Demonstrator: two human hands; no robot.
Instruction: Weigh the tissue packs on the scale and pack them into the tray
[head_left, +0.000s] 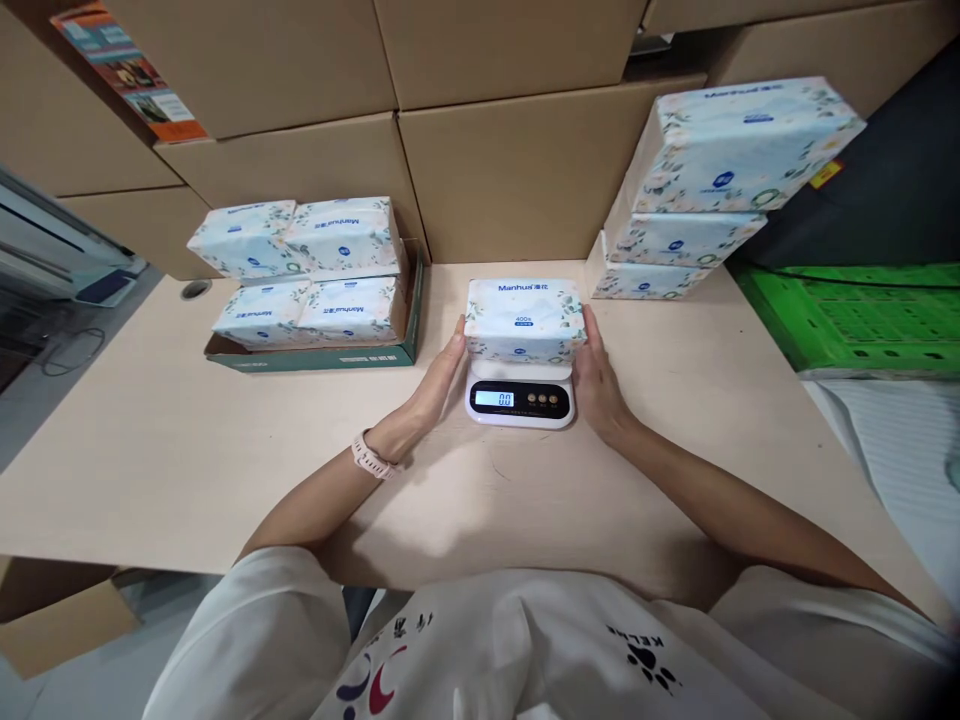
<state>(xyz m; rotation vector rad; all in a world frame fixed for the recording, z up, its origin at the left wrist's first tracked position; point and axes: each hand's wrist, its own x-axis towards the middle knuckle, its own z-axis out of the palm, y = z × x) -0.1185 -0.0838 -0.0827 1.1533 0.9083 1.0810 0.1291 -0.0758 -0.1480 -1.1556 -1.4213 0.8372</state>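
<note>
A white and pale-blue tissue pack [523, 312] with a floral print is gripped between my two hands, over the plate of a white digital kitchen scale [520, 405]. The scale's display reads 0.0. My left hand [439, 375] presses the pack's left side, and a pale pink band circles that wrist. On the pack's right side lies my right hand [598, 385], its fingers partly hidden behind the pack. Whether the pack's underside touches the scale plate cannot be made out.
A green open tray [315, 360] at left holds several tissue packs [346, 238]. Three more packs [750, 145] are stacked at the back right. Cardboard boxes [517, 180] wall off the table's [300, 440] far edge. A green plastic crate [862, 315] stands beyond the right edge.
</note>
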